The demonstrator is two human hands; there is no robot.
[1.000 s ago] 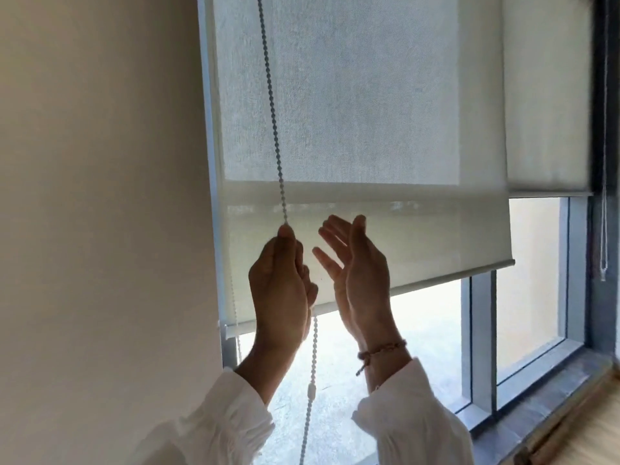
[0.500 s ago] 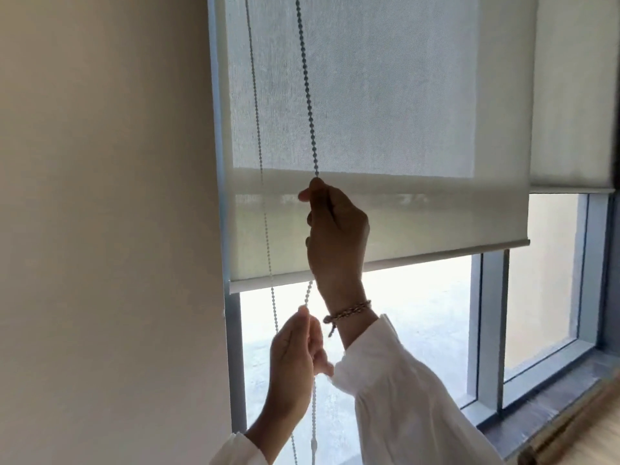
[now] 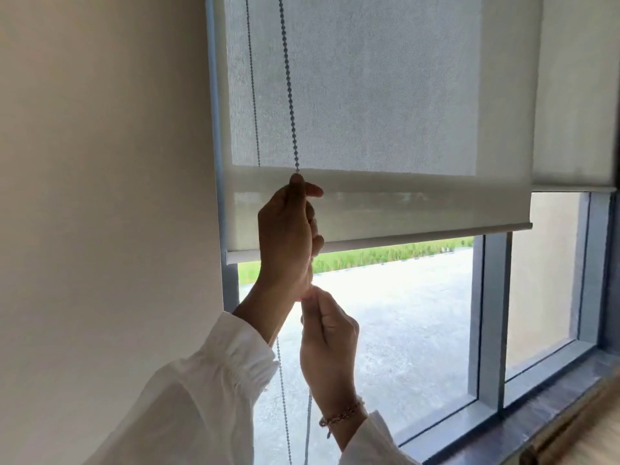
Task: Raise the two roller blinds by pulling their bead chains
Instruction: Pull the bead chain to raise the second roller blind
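Bead chain (image 3: 289, 85) hanging vertically from top center of frame. Left hand (image 3: 288, 236) clenched on it higher, right hand (image 3: 327, 333) pinching it directly below. Left blind (image 3: 379, 129) half raised; 2nd blind (image 3: 575, 95) upper right.

2 pale blinds (image 3: 385, 95) half-raised; bead chain (image 3: 288, 78) taut.

Beige wall (image 3: 100, 196), blue-grey window frame (image 3: 496, 313), grass strip (image 3: 385, 255) outside.

Hands swapped: left hand (image 3: 287, 229) now grips above right hand (image 3: 330, 344).
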